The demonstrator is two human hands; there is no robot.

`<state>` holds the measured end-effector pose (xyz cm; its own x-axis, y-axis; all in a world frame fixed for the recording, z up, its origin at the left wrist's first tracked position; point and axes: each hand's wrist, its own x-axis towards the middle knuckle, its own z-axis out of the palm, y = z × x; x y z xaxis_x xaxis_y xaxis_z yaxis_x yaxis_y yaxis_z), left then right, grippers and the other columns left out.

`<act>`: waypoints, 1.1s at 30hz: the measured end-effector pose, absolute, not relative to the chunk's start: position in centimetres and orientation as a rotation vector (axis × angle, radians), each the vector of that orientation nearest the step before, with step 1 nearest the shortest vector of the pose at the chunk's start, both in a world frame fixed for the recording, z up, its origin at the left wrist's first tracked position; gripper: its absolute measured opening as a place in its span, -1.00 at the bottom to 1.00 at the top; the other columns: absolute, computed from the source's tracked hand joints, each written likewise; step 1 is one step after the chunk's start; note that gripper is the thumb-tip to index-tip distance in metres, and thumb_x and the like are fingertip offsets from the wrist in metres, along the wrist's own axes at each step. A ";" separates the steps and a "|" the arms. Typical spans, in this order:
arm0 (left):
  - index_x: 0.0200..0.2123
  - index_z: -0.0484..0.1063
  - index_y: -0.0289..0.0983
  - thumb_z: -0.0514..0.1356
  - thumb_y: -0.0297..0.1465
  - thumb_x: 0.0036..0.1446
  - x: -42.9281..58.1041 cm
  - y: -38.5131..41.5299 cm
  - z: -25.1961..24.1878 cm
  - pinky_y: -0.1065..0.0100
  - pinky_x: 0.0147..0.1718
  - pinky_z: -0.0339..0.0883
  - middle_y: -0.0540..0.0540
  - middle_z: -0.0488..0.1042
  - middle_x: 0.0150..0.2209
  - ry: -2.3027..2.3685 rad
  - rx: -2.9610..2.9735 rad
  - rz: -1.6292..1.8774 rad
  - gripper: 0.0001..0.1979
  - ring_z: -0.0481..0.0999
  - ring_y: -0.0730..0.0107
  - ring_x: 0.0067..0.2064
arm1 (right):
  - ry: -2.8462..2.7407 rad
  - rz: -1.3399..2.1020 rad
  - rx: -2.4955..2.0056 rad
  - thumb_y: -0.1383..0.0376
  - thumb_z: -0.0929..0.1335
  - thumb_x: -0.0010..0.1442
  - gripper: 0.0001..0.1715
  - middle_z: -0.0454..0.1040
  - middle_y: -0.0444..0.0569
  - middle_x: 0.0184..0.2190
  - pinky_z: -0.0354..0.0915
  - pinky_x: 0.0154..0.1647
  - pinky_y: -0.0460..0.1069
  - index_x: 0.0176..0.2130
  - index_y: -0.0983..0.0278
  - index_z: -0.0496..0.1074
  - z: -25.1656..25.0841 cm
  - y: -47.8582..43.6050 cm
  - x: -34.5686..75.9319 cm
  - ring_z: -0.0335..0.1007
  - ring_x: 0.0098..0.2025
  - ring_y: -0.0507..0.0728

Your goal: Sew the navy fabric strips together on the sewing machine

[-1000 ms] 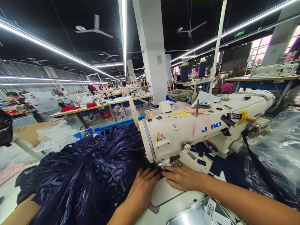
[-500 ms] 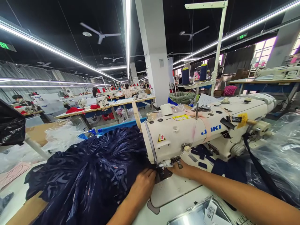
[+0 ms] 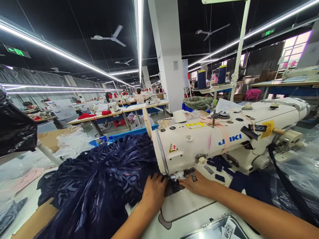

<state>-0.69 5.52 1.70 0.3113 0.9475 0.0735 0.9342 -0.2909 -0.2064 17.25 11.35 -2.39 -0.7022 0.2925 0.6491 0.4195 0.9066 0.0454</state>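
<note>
A white sewing machine stands before me, its needle area low at its left end. My left hand lies left of the needle, fingers bent and closed on the edge of a gathered, patterned navy fabric heaped on the table's left side. My right hand reaches in from the right beneath the machine head, its fingertips at a small dark piece by the needle. The presser parts partly hide the right fingers, which look pressed together.
Navy cut pieces lie under the machine arm. Clear plastic is at the right, and a black bag hangs at the left. Two navy thread cones stand behind. An open metal-edged recess is at the front. Other people sit farther back.
The whole view has shifted, so the scene sits slightly farther right. The dark piece by the needle shows more plainly between my hands, which stay near the needle.
</note>
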 end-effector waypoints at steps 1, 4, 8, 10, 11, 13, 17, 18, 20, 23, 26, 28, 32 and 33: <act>-0.21 0.40 -0.30 0.01 -0.63 -0.04 -0.7 5.6 1.7 0.10 -0.17 0.17 -0.22 0.43 -0.20 -1.727 -2.367 0.089 -0.67 0.33 0.09 -0.09 | -2.379 -0.266 -0.510 0.40 0.21 0.17 -0.76 0.44 0.07 -0.44 0.31 -0.22 0.07 -0.42 0.37 0.42 -2.7 11.4 17.2 0.36 -0.31 0.17; -0.20 0.39 -0.29 -0.01 -0.65 -0.06 -0.7 5.6 1.5 0.11 -0.16 0.16 -0.21 0.43 -0.20 -1.748 -2.371 0.071 -0.63 0.32 0.10 -0.08 | -2.379 -0.284 -0.533 0.37 0.19 0.20 -0.76 0.45 0.07 -0.40 0.28 -0.17 0.10 -0.36 0.35 0.42 -2.7 11.1 17.4 0.36 -0.26 0.18; -0.18 0.39 -0.27 -0.02 -0.65 -0.07 -0.7 5.5 1.5 0.12 -0.16 0.16 -0.19 0.43 -0.19 -1.774 -2.384 0.066 -0.61 0.31 0.11 -0.07 | -2.457 -0.237 -0.547 0.37 0.16 0.23 -0.73 0.46 0.05 -0.33 0.28 -0.17 0.10 -0.28 0.32 0.41 -1.2 10.3 17.9 0.36 -0.25 0.15; -0.18 0.39 -0.27 -0.02 -0.64 -0.06 -0.8 5.6 1.5 0.12 -0.16 0.17 -0.18 0.43 -0.19 -1.782 -2.389 0.076 -0.62 0.31 0.11 -0.08 | -2.482 -0.215 -0.554 0.37 0.16 0.23 -0.73 0.46 0.06 -0.32 0.28 -0.16 0.11 -0.28 0.33 0.42 -1.1 10.3 17.9 0.35 -0.25 0.15; -0.17 0.39 -0.27 -0.02 -0.64 -0.06 -0.8 5.7 1.6 0.12 -0.17 0.17 -0.19 0.43 -0.19 -1.783 -2.393 0.081 -0.62 0.32 0.10 -0.09 | -2.476 -0.208 -0.570 0.37 0.17 0.22 -0.74 0.46 0.06 -0.32 0.27 -0.15 0.11 -0.29 0.33 0.42 -1.4 10.4 17.8 0.35 -0.25 0.15; -0.14 0.37 -0.27 -0.02 -0.64 -0.06 -0.8 5.8 1.5 0.11 -0.18 0.18 -0.19 0.43 -0.18 -1.777 -2.401 0.082 -0.60 0.33 0.09 -0.09 | -2.436 -0.214 -0.624 0.35 0.20 0.20 -0.76 0.46 0.06 -0.34 0.27 -0.14 0.13 -0.33 0.33 0.43 -2.5 10.7 17.4 0.35 -0.24 0.18; -0.13 0.36 -0.29 -0.02 -0.65 -0.07 -1.0 6.1 1.4 0.10 -0.19 0.19 -0.21 0.43 -0.18 -1.743 -2.414 0.074 -0.58 0.33 0.08 -0.09 | -2.375 -0.277 -0.764 0.29 0.19 0.22 -0.71 0.45 0.09 -0.37 0.27 -0.17 0.19 -0.32 0.30 0.45 -5.4 11.2 16.7 0.36 -0.24 0.24; -0.14 0.37 -0.30 -0.02 -0.65 -0.08 -1.0 6.2 1.3 0.10 -0.18 0.19 -0.22 0.43 -0.18 -1.736 -2.415 0.072 -0.59 0.33 0.08 -0.09 | -2.378 -0.301 -0.787 0.28 0.17 0.23 -0.69 0.45 0.09 -0.37 0.28 -0.19 0.21 -0.30 0.29 0.45 -5.9 11.3 16.7 0.37 -0.26 0.24; -0.15 0.37 -0.30 -0.01 -0.66 -0.09 -1.0 6.4 1.2 0.10 -0.16 0.18 -0.22 0.43 -0.17 -1.729 -2.418 0.067 -0.59 0.33 0.09 -0.08 | -2.411 -0.343 -0.785 0.29 0.14 0.25 -0.67 0.46 0.09 -0.39 0.29 -0.22 0.22 -0.25 0.30 0.44 -6.4 11.3 16.6 0.38 -0.32 0.23; -0.16 0.38 -0.30 -0.01 -0.66 -0.09 -1.0 6.8 1.1 0.10 -0.13 0.17 -0.21 0.43 -0.17 -1.724 -2.422 0.060 -0.60 0.33 0.12 -0.08 | -2.436 -0.355 -0.764 0.30 0.11 0.26 -0.66 0.46 0.08 -0.41 0.33 -0.29 0.19 -0.20 0.31 0.41 -6.2 11.1 16.7 0.40 -0.37 0.22; -0.18 0.39 -0.29 -0.01 -0.66 -0.07 -1.0 7.1 1.1 0.10 -0.11 0.16 -0.20 0.44 -0.19 -1.719 -2.422 0.051 -0.62 0.32 0.13 -0.07 | -2.420 -0.363 -0.742 0.33 0.10 0.27 -0.65 0.46 0.09 -0.39 0.34 -0.31 0.19 -0.18 0.31 0.39 -5.9 11.0 16.8 0.41 -0.37 0.22; -0.19 0.39 -0.30 -0.01 -0.65 -0.07 -1.1 7.2 1.0 0.11 -0.11 0.16 -0.21 0.43 -0.18 -1.711 -2.427 0.039 -0.62 0.32 0.12 -0.06 | -2.430 -0.414 -0.704 0.34 0.10 0.26 -0.65 0.46 0.12 -0.39 0.34 -0.32 0.21 -0.19 0.32 0.40 -5.8 11.1 16.9 0.42 -0.37 0.25; -0.18 0.39 -0.31 0.00 -0.65 -0.09 -1.4 7.8 0.7 0.09 -0.11 0.16 -0.24 0.41 -0.13 -1.697 -2.445 0.012 -0.62 0.31 0.08 -0.04 | -2.431 -0.481 -0.644 0.38 0.10 0.24 -0.64 0.47 0.13 -0.41 0.35 -0.38 0.25 -0.20 0.31 0.43 -5.8 11.2 17.0 0.42 -0.43 0.27; -0.18 0.40 -0.33 0.00 -0.65 -0.09 -1.4 8.0 0.7 0.08 -0.11 0.15 -0.25 0.41 -0.13 -1.698 -2.447 0.010 -0.62 0.31 0.07 -0.04 | -2.429 -0.484 -0.628 0.39 0.10 0.24 -0.63 0.47 0.13 -0.41 0.35 -0.40 0.25 -0.19 0.30 0.43 -5.7 11.2 17.0 0.42 -0.44 0.26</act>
